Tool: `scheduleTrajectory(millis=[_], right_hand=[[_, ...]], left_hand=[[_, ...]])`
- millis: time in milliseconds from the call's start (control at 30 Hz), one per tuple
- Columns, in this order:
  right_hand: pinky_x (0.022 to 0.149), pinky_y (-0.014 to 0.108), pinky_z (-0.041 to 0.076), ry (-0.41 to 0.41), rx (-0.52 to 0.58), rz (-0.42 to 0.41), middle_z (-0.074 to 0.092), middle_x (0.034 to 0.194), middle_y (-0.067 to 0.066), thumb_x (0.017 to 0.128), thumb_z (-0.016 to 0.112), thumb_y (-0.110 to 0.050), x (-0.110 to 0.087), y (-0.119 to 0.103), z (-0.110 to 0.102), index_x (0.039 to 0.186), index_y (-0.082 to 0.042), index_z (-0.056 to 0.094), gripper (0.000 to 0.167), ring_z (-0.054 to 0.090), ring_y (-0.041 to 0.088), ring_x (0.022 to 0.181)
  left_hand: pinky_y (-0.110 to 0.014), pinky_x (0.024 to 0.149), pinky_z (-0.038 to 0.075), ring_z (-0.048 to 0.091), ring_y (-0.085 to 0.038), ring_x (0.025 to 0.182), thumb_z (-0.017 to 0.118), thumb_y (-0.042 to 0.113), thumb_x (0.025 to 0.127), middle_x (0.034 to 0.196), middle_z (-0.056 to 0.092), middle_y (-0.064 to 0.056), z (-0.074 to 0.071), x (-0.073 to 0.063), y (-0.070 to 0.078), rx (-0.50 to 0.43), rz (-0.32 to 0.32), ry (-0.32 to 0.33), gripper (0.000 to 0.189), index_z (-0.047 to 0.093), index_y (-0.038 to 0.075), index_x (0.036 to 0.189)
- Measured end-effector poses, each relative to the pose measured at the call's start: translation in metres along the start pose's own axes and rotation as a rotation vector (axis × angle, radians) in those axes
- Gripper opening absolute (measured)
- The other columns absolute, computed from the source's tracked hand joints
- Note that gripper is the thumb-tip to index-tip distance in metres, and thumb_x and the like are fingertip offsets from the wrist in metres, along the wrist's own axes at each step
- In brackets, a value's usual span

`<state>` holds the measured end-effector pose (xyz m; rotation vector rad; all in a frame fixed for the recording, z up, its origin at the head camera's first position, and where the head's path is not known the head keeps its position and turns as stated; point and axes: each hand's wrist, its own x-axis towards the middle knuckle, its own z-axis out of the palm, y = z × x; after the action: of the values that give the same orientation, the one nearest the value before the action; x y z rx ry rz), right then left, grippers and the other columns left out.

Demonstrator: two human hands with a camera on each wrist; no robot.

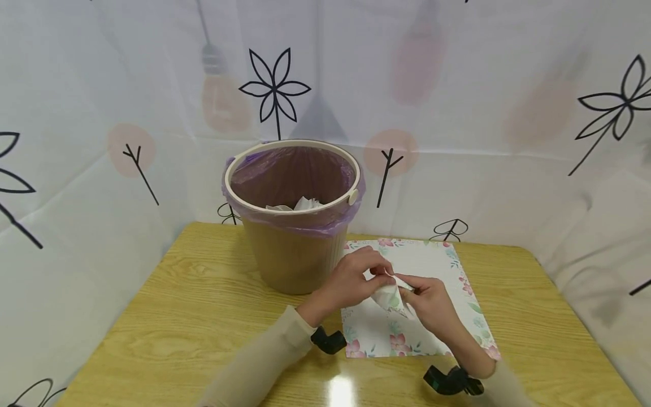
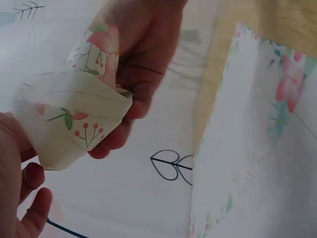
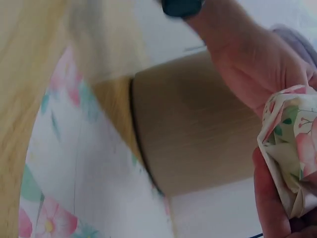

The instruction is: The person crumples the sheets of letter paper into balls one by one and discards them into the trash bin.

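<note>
Above the sheet of floral paper (image 1: 417, 260), both hands hold a folded piece of floral paper (image 1: 390, 299). My left hand (image 1: 360, 276) pinches its upper left part between thumb and fingers. From the other side, my right hand (image 1: 433, 302) grips its right edge. The left wrist view shows creased layers of the folded paper (image 2: 86, 111) with printed berries and leaves, the right hand's (image 2: 143, 54) fingers bent behind its edge. In the right wrist view the folded paper (image 3: 292, 139) has a crumpled, pocket-like side, and part of the right hand is cut off.
A beige bin (image 1: 297, 263) with a purple liner (image 1: 325, 229) stands left of the sheet on the wooden table (image 1: 203, 339). White crumpled pieces (image 1: 307, 203) lie inside it. Behind hangs a patterned white cloth (image 1: 458, 113). Each wrist wears a black strap device (image 1: 329, 341).
</note>
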<state>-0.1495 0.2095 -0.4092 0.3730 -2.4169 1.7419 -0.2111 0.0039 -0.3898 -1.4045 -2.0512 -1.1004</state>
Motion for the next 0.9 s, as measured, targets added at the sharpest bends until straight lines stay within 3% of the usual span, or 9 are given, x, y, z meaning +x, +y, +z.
scheduleTrajectory(millis=[67,167,367,467,633,767,900], right_hand=[[0.04,0.026,0.028,-0.025,-0.006,0.008,0.036,0.052,-0.008,0.096,0.061,0.002,0.0,-0.002,0.003,0.121,0.009,0.066,0.027,0.025,0.006,0.045],[0.047,0.024,0.034,-0.022,0.039,0.02,0.047,0.058,-0.005,0.096,0.059,0.003,0.0,-0.003,0.004,0.121,0.012,0.065,0.027,0.032,0.007,0.05],[0.054,0.022,0.037,-0.036,0.111,0.029,0.06,0.067,-0.004,0.098,0.057,0.002,0.002,-0.004,0.001,0.12,0.018,0.061,0.028,0.039,0.005,0.058],[0.065,0.018,0.045,-0.045,0.104,0.036,0.069,0.075,-0.003,0.099,0.06,-0.006,0.002,-0.002,-0.002,0.121,0.016,0.062,0.031,0.053,0.001,0.069],[0.071,0.022,0.049,-0.014,0.092,0.089,0.074,0.092,-0.001,0.099,0.064,-0.016,0.001,0.001,-0.006,0.123,0.011,0.064,0.036,0.06,0.005,0.08],[0.059,0.023,0.043,0.02,0.074,0.111,0.066,0.072,-0.003,0.098,0.065,-0.015,0.0,0.002,-0.006,0.123,0.01,0.065,0.035,0.047,0.007,0.062],[0.05,0.027,0.035,0.011,0.023,0.044,0.043,0.057,-0.002,0.098,0.064,-0.01,0.0,-0.001,-0.006,0.126,0.007,0.065,0.033,0.032,0.01,0.053]], left_hand=[[-0.012,0.068,0.042,0.052,-0.005,0.081,0.082,0.015,0.084,0.082,0.062,0.005,0.0,0.002,0.002,-0.042,-0.03,0.029,0.016,0.069,0.011,0.092],[-0.013,0.068,0.041,0.051,-0.006,0.082,0.083,0.014,0.082,0.082,0.063,0.006,-0.002,0.005,0.003,-0.062,-0.014,0.033,0.016,0.069,0.011,0.09],[-0.016,0.08,0.042,0.05,-0.008,0.087,0.08,0.015,0.086,0.087,0.068,0.008,-0.006,0.006,0.001,-0.069,0.056,-0.02,0.007,0.074,0.014,0.083],[-0.019,0.087,0.043,0.051,-0.009,0.093,0.08,0.014,0.085,0.094,0.07,0.006,-0.007,0.004,0.0,-0.106,0.075,-0.054,0.005,0.076,0.013,0.083],[-0.023,0.097,0.041,0.051,-0.012,0.103,0.078,0.012,0.086,0.103,0.071,0.002,-0.011,0.003,-0.001,-0.123,0.109,-0.133,0.003,0.079,0.01,0.089],[-0.024,0.102,0.038,0.049,-0.014,0.11,0.073,0.013,0.092,0.11,0.068,0.002,-0.011,0.003,0.0,-0.071,0.093,-0.187,0.005,0.077,0.012,0.091],[-0.027,0.107,0.034,0.043,-0.018,0.121,0.07,0.015,0.095,0.125,0.059,-0.001,-0.007,0.002,0.001,0.003,0.016,-0.168,0.01,0.073,0.014,0.086]])
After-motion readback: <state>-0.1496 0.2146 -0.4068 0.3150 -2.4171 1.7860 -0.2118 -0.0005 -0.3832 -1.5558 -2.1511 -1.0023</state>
